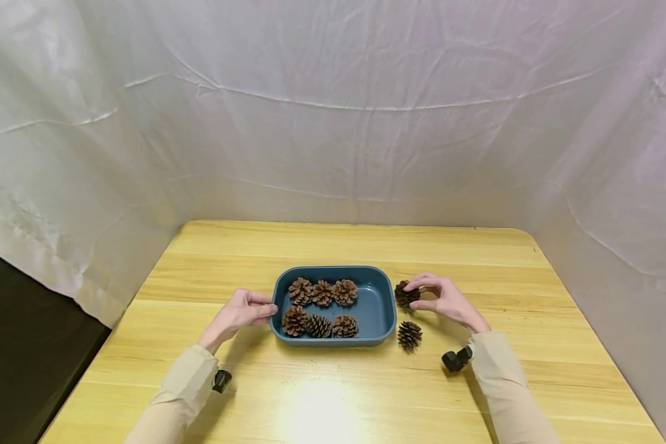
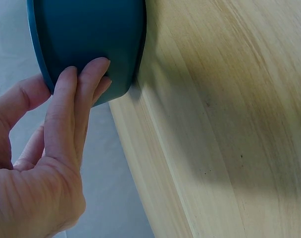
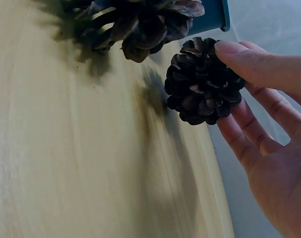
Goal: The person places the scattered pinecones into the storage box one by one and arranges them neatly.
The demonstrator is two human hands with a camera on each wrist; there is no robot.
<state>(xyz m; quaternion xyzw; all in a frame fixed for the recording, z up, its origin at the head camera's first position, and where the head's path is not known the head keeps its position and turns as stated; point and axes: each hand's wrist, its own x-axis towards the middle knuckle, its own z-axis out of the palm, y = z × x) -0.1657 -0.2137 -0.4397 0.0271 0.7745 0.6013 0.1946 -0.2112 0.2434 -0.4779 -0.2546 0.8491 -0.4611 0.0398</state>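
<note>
A dark blue rectangular tray [image 1: 374, 317] sits mid-table with several brown pine cones [image 1: 345, 292] inside, in two rows toward its left. My left hand [image 1: 246, 311] pinches the tray's left rim, thumb on the edge and fingers against the outer wall; the left wrist view shows the fingers [image 2: 61, 116] on that wall. At the tray's right side my right hand [image 1: 444, 299] holds a pine cone [image 3: 202, 84] between thumb and fingers. Another pine cone [image 1: 409, 336] lies on the table just nearer to me, right of the tray.
The light wooden table [image 1: 466, 382] extends around the tray. Pale fabric [image 1: 355, 154] hangs behind and at both sides. Something dark [image 1: 28, 351] lies beyond the table's left edge. A small black device [image 1: 456, 359] is strapped at each wrist.
</note>
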